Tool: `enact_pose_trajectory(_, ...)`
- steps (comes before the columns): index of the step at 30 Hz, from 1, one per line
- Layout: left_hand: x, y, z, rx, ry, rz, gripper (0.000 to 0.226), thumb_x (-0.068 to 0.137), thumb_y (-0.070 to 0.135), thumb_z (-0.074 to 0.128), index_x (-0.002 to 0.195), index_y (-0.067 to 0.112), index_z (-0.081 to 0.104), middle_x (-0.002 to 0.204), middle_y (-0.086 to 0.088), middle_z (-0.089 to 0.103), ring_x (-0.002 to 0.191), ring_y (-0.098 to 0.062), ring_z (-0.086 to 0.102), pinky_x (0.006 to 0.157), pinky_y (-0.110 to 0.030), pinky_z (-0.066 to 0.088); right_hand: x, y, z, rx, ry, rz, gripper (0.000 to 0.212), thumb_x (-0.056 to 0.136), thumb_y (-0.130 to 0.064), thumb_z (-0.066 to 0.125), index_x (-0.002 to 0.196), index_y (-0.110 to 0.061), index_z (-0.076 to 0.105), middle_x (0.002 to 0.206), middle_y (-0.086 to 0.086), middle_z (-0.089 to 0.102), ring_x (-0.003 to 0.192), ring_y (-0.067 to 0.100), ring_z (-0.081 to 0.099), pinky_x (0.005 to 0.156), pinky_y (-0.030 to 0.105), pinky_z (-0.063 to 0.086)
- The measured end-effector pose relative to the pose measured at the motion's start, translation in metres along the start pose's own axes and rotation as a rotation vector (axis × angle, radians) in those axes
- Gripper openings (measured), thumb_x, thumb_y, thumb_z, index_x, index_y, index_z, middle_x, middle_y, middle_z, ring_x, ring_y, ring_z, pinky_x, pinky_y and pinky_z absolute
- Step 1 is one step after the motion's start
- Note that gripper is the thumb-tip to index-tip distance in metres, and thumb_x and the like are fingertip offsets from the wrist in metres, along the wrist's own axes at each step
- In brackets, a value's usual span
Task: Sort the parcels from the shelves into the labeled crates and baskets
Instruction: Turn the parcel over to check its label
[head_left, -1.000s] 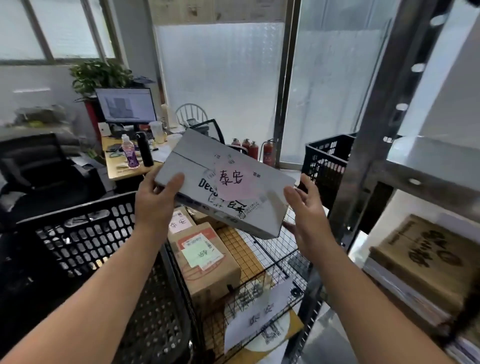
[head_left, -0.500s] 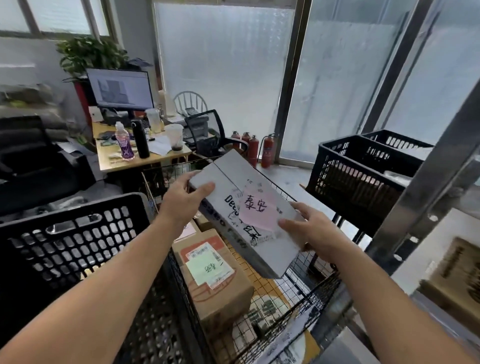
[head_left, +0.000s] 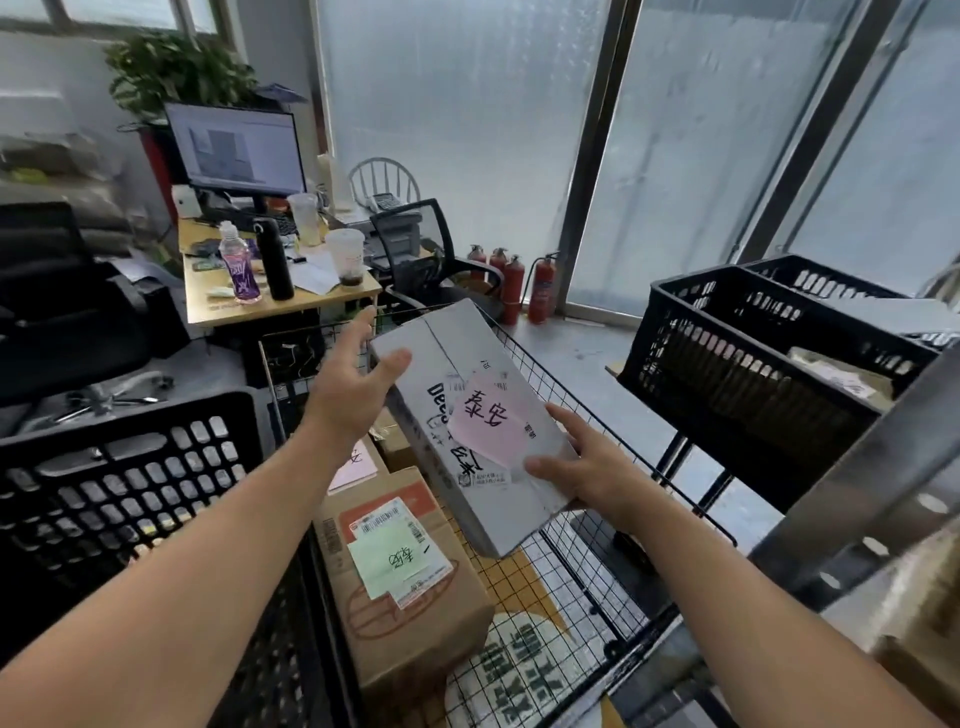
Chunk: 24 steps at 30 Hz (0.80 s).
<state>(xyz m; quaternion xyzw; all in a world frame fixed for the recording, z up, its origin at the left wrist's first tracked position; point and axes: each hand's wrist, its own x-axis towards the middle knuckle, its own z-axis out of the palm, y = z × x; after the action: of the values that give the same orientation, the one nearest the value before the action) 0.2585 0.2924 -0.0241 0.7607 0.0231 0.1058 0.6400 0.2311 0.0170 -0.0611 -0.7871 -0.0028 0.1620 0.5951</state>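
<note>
Box (head_left: 452, 364): grey, flat, carried in the air above the wire basket (head_left: 582, 561); tilted, far end high, near end low. It touches no parcel below.
Note (head_left: 488, 421): pink, handwritten, stuck on the box's top face.
Left arm: bare, stretched forward and up from the lower left; wrist straight.
Left hand (head_left: 345, 395): at the box's far left corner, palm turned to the box.
Left fingers (head_left: 363, 325): straight and spread, pointing away past the corner. The thumb (head_left: 392, 362) lies flat on the top face. Contact of the fingers with the box cannot be told.
Right arm: bare, reaching in from the lower right; wrist bent slightly inward.
Right hand (head_left: 592, 467): at the near right edge of the box.
Right fingers (head_left: 563, 418): lie along the box's right edge. The thumb (head_left: 543, 464) presses on top, so the edge is pinched.
Basket contents: brown parcel (head_left: 410, 587) with a green note, just left of the box; smaller parcels behind it.
Crates: one black crate (head_left: 130, 467) left of the basket, another (head_left: 753, 374) to the right.
</note>
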Motion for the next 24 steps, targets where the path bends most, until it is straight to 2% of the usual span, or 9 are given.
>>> enact_pose_trajectory(3,-0.006,-0.003,0.001,0.38,0.068,0.117,0.058,0.096,0.036,0.059,0.149,0.03,0.036,0.151,0.002,0.039,0.136,-0.016,0.036,0.112,-0.038,0.029,0.023,0.003,0.002,0.026,0.023,0.078,0.075,0.089,-0.013,0.076,0.149,-0.035,0.038,0.12,0.008,0.065,0.088,0.03,0.074,0.065,0.039,0.062)
enact_pose_trajectory(6,-0.012,-0.022,-0.014,0.679,-0.148,0.05,0.053,0.095,0.035,0.059,0.145,0.022,0.045,0.148,-0.001,0.044,0.136,-0.018,0.04,0.105,-0.028,0.03,0.044,0.015,0.005,-0.054,0.066,0.19,0.076,0.089,-0.015,0.075,0.15,-0.035,0.036,0.121,0.01,0.062,0.086,0.032,0.073,0.064,0.043,0.063)
enact_pose_trajectory(8,-0.017,-0.033,-0.025,0.879,-0.289,-0.038,0.054,0.093,0.038,0.06,0.142,0.021,0.047,0.147,-0.003,0.045,0.136,-0.02,0.04,0.11,-0.031,0.03,0.054,0.03,0.004,-0.219,0.073,0.246,0.076,0.089,-0.018,0.075,0.151,-0.035,0.035,0.126,0.01,0.059,0.088,0.036,0.072,0.068,0.05,0.064)
enact_pose_trajectory(9,-0.017,-0.039,-0.028,0.961,-0.292,-0.036,0.054,0.092,0.04,0.06,0.141,0.021,0.049,0.145,-0.004,0.047,0.135,-0.021,0.04,0.113,-0.034,0.031,0.058,0.037,0.003,-0.279,0.058,0.277,0.075,0.09,-0.02,0.075,0.152,-0.034,0.034,0.126,0.01,0.059,0.088,0.036,0.072,0.068,0.051,0.064)
enact_pose_trajectory(12,-0.021,-0.045,-0.026,1.203,-0.154,0.092,0.054,0.092,0.046,0.055,0.141,0.026,0.047,0.145,-0.001,0.047,0.14,-0.022,0.034,0.116,-0.052,0.024,0.069,0.058,0.004,-0.341,-0.008,0.395,0.074,0.091,-0.023,0.074,0.153,-0.026,0.034,0.121,0.013,0.062,0.092,0.034,0.072,0.073,0.052,0.064)
enact_pose_trajectory(15,-0.024,-0.049,-0.023,1.21,-0.08,0.027,0.053,0.093,0.048,0.05,0.143,0.033,0.042,0.153,0.004,0.036,0.147,-0.022,0.021,0.119,-0.059,0.012,0.087,0.075,0.014,-0.36,-0.065,0.471,0.068,0.091,-0.024,0.073,0.149,-0.024,0.037,0.124,0.013,0.061,0.102,0.035,0.069,0.081,0.053,0.062)
enact_pose_trajectory(19,-0.024,-0.06,-0.023,1.218,-0.108,-0.113,0.061,0.092,0.054,0.047,0.148,0.034,0.035,0.159,0.006,0.025,0.15,-0.022,0.012,0.12,-0.056,0.007,0.112,0.09,0.031,-0.587,-0.176,0.455,0.06,0.09,-0.032,0.075,0.139,-0.015,0.046,0.124,0.005,0.062,0.111,0.025,0.064,0.096,0.043,0.057)
enact_pose_trajectory(21,-0.024,-0.06,-0.022,1.219,-0.098,-0.109,0.061,0.092,0.055,0.046,0.148,0.035,0.034,0.159,0.006,0.023,0.15,-0.021,0.01,0.121,-0.055,0.007,0.119,0.099,0.037,-0.657,-0.2,0.452,0.074,0.085,-0.036,0.08,0.145,-0.013,0.042,0.127,0.006,0.06,0.116,0.024,0.06,0.104,0.041,0.051)
enact_pose_trajectory(24,-0.026,-0.061,-0.023,1.245,-0.088,-0.096,0.059,0.093,0.054,0.045,0.148,0.035,0.035,0.16,0.004,0.021,0.15,-0.022,0.009,0.121,-0.053,0.006,0.121,0.116,0.055,-0.665,-0.216,0.396,0.111,0.081,-0.039,0.083,0.162,-0.031,0.008,0.152,0.016,0.041,0.134,0.035,0.049,0.114,0.049,0.041)
